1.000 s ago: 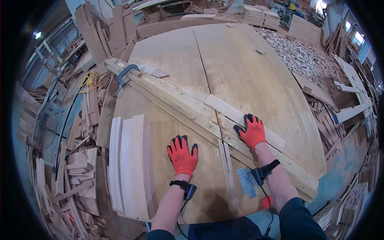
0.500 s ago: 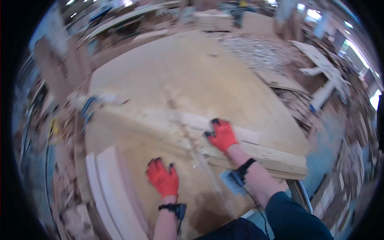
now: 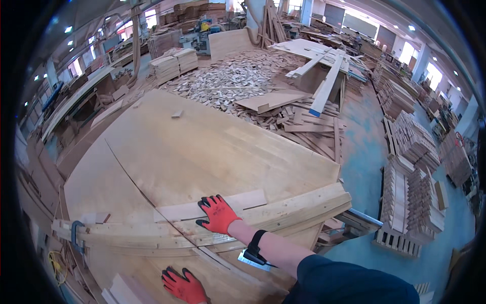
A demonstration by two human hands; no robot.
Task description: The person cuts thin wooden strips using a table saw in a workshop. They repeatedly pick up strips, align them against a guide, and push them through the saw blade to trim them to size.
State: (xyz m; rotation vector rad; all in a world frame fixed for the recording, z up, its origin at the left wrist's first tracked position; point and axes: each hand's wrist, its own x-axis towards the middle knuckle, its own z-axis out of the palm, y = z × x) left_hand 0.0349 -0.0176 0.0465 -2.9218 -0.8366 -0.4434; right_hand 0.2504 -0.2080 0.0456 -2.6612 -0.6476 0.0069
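Observation:
My right hand (image 3: 218, 215), in a red glove with black fingertips, lies palm down on a thin, pale wooden board (image 3: 253, 197). Its fingers are spread over the board, which lies flat along the far side of a long wooden rail (image 3: 288, 213). My left hand (image 3: 186, 287), gloved the same way, rests on the near part of the wooden tabletop (image 3: 238, 139), fingers apart and nothing in them. Beside it, at the lower left, lie pale wooden strips (image 3: 126, 291), partly cut off by the picture's edge. A dark narrow slit (image 3: 129, 175) runs across the tabletop toward the rail.
A blue-grey clamp (image 3: 77, 237) grips the rail's left end. A small offcut (image 3: 177, 114) lies on the far tabletop. Beyond are a heap of wood scraps (image 3: 228, 78) and a table with long boards (image 3: 329, 83). Stacked wooden pieces (image 3: 405, 197) stand on the floor at right.
The view has swung to the right and up, bringing the right-hand floor and stacks into view. My right hand stays on the board; my left hand appears lower, still open.

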